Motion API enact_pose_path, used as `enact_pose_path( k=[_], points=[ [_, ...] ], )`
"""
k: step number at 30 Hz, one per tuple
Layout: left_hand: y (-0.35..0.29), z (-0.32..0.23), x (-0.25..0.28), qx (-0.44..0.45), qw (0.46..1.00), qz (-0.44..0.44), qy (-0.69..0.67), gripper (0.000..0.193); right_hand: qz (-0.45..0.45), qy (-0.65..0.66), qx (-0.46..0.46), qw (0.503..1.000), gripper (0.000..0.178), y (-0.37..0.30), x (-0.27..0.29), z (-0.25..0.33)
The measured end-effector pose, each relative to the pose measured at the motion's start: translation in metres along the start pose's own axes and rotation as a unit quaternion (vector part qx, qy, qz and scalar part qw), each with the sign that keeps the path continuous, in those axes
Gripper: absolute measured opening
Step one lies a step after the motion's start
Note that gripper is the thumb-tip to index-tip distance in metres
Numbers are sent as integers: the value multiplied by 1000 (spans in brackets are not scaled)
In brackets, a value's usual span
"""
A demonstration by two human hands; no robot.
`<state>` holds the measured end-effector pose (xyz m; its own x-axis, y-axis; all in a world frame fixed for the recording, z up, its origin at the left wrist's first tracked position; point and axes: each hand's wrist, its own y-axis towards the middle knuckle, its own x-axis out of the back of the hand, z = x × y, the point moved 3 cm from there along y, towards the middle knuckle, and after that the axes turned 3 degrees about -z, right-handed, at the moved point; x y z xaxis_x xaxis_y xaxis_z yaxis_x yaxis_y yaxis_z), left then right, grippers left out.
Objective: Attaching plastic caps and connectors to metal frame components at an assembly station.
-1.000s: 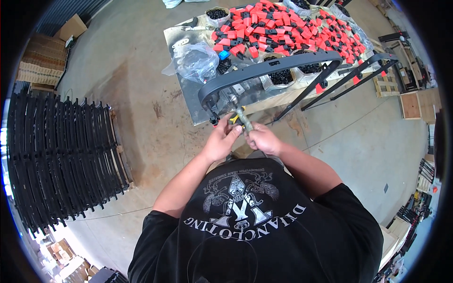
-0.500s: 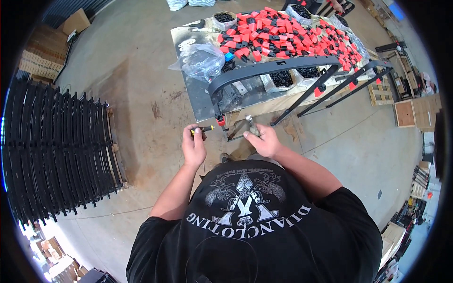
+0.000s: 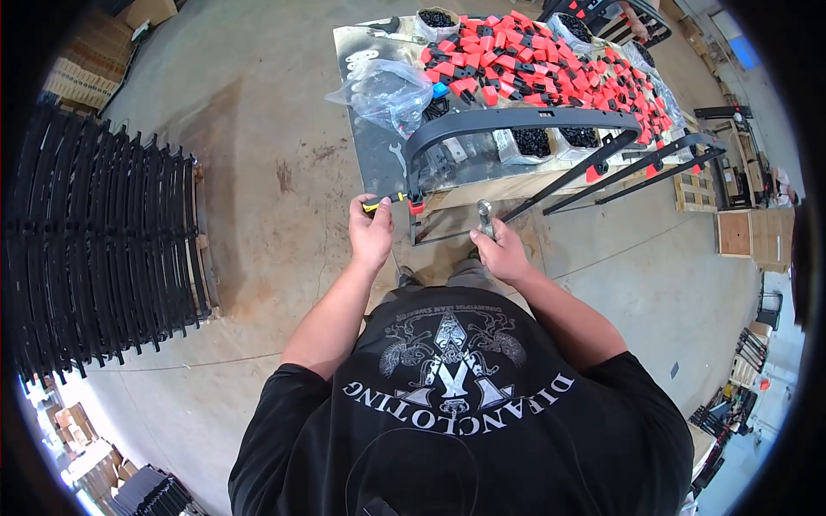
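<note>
My left hand (image 3: 372, 234) is closed around a black-and-yellow handled tool, seemingly a screwdriver (image 3: 379, 205). Its tip points right, close to a red bracket (image 3: 416, 207) on the near leg of a dark curved metal frame (image 3: 516, 119); contact cannot be made out. In my right hand (image 3: 502, 252) is a metal ratchet wrench (image 3: 485, 215), its round head upward, apart from the frame. The frame arches over the table's near edge, and its straight bars slope toward the floor.
The table (image 3: 370, 129) bears a heap of red and black plastic parts (image 3: 533, 69), bags of small black pieces (image 3: 527, 146), a clear plastic bag (image 3: 387, 90) and a spanner (image 3: 397, 156). More frames (image 3: 662, 159) lean at right. Stacked black frames (image 3: 103, 241) stand left. Another person's hand (image 3: 637, 26) shows far off.
My left hand has moved up and right, bringing the screwdriver to the red bracket. The right hand has shifted right with the ratchet wrench. The whole view has shifted slightly.
</note>
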<state>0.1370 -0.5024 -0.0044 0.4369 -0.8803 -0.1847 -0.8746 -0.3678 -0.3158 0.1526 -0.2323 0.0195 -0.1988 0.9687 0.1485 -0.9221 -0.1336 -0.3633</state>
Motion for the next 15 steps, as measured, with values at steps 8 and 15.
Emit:
enact_pose_path(
  k=[8, 15],
  points=[
    [3, 17, 4, -7, 1000, -4, -30, 20, -34, -75, -7, 997, 22, -1, 3, -8],
    [3, 18, 9, -93, 995, 4, 23, 20, -13, -111, -14, 994, 25, -2, -4, -11]
  ],
)
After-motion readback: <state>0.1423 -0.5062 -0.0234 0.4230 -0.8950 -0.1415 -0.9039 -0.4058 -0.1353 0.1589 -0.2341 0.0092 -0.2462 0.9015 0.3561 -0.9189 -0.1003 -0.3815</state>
